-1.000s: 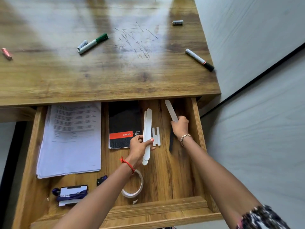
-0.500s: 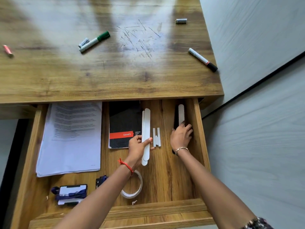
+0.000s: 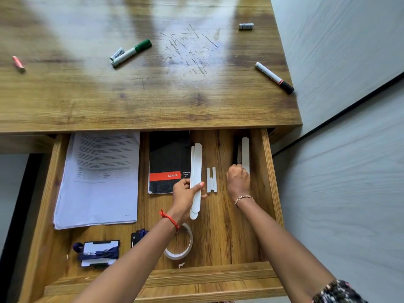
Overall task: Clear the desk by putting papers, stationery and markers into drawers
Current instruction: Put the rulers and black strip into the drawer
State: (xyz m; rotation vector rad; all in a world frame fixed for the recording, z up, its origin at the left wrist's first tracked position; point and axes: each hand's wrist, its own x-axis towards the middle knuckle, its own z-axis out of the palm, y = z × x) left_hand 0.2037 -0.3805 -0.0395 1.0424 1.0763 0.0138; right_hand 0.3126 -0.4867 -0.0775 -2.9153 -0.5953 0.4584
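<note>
The open wooden drawer (image 3: 267, 171) sits under the desk top (image 3: 131, 95). My left hand (image 3: 185, 194) grips a bundle of long white sticks (image 3: 196, 165) above the drawer's middle. My right hand (image 3: 238, 180) holds one long white stick (image 3: 245, 152) against the drawer's right side, by a dark object. Short white pieces (image 3: 211, 179) lie between my hands. On the desk lie a green-capped marker (image 3: 131, 52), a black-capped marker (image 3: 274, 77), a pink eraser-like piece (image 3: 18, 64) and a small battery-like cylinder (image 3: 246, 26).
Inside the drawer lie a stack of printed papers (image 3: 98, 178), a black spiral pad (image 3: 169, 160), a roll of tape (image 3: 181, 243) partly under my left forearm, and a card wrapped in a blue lanyard (image 3: 98, 252). Grey floor lies to the right.
My right hand swung its white stick from a slant to lie straight along the drawer's right side. My left hand kept its bundle almost still.
</note>
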